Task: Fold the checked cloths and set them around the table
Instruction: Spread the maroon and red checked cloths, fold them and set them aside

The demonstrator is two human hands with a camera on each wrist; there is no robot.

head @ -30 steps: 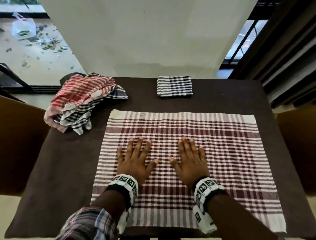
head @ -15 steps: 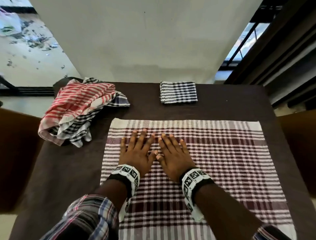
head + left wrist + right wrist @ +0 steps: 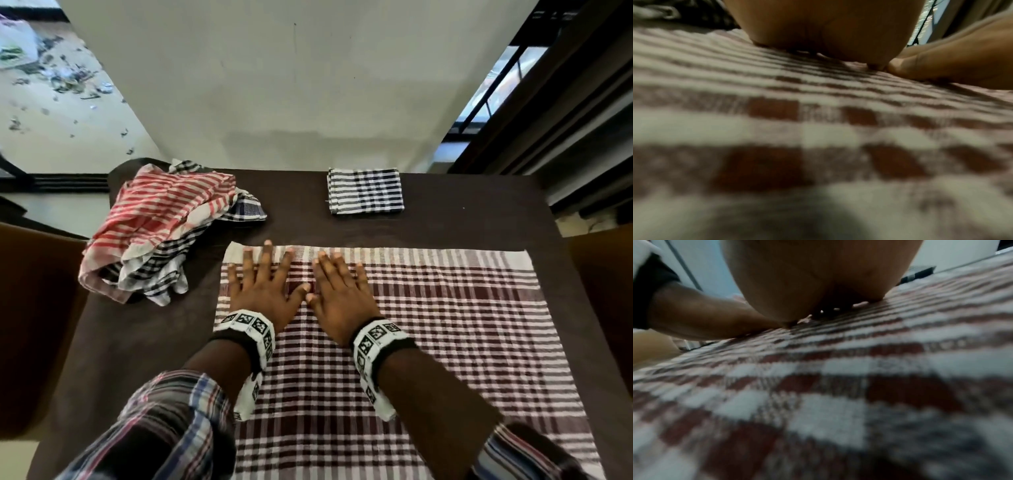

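Lying heaped beyond the left hand point(image 3: 262, 291), unfolded cloths point(image 3: 161, 226) await folding. Both hands press flat, fingers straight and grasping nothing, on the maroon checked cloth point(image 3: 445, 325), likely smoothing it; right hand point(image 3: 342, 298) sits nearer than the folded cloth point(image 3: 364, 191).

maroon-and-white checked cloth point(image 3: 428, 325) spread flat, unfolded, covers table centre to 6 o'clock; black-and-white checked cloth point(image 3: 364, 190) folded into a neat rectangle at 12 o'clock edge; crumpled heap of red-checked and black-checked cloths point(image 3: 161, 222) at 10 o'clock
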